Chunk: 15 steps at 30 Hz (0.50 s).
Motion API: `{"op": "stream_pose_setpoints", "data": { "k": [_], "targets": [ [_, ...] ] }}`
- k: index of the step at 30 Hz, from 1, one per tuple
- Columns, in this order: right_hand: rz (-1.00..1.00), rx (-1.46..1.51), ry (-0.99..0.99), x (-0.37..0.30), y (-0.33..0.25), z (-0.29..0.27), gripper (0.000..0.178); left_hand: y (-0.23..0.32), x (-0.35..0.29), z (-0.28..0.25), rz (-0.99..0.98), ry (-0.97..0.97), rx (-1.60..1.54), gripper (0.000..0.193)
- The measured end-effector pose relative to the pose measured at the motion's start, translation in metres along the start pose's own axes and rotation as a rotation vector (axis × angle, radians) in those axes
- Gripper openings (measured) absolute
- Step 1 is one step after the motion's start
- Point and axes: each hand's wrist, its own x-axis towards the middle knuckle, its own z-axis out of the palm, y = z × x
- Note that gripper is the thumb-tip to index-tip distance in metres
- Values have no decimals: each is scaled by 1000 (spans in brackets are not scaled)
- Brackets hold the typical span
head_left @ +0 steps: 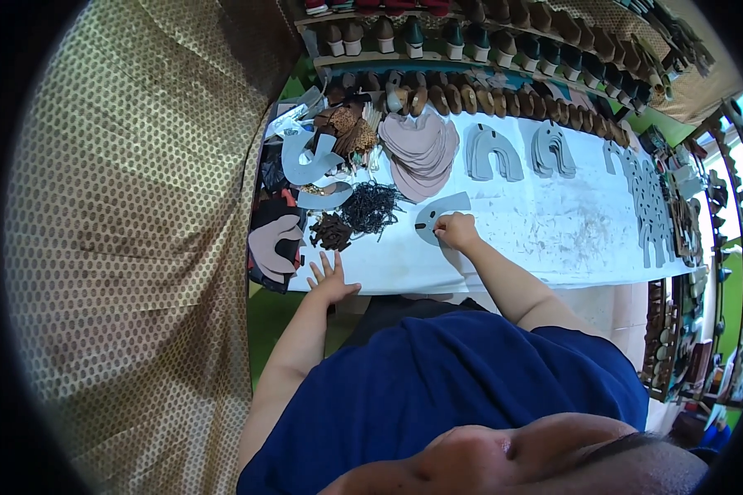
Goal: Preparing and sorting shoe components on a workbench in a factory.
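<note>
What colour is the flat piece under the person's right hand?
Grey-blue; the flat cut piece under the right hand shows in the head view.

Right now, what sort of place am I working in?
Most likely a small shoemaking workshop. Cut grey shoe-upper pieces lie in stacks on the white worktable, shelves of unfinished shoes run behind it, and your right hand presses one grey piece.

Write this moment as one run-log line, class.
right hand: pinching grey shoe piece | left hand: flat on white table | nearby: dark laces
</note>
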Motion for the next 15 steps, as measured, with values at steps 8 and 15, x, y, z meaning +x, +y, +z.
{"op": "stream_pose_setpoints", "data": {
  "k": [8, 15],
  "targets": [
    [23, -131, 115, -10, -9, 14, 13, 3, -3, 3, -10, 53, -18, 125],
    [-249, -134, 277, -34, 15, 27, 20, 8, -5, 3, -17, 77, -28, 125]
  ]
}}
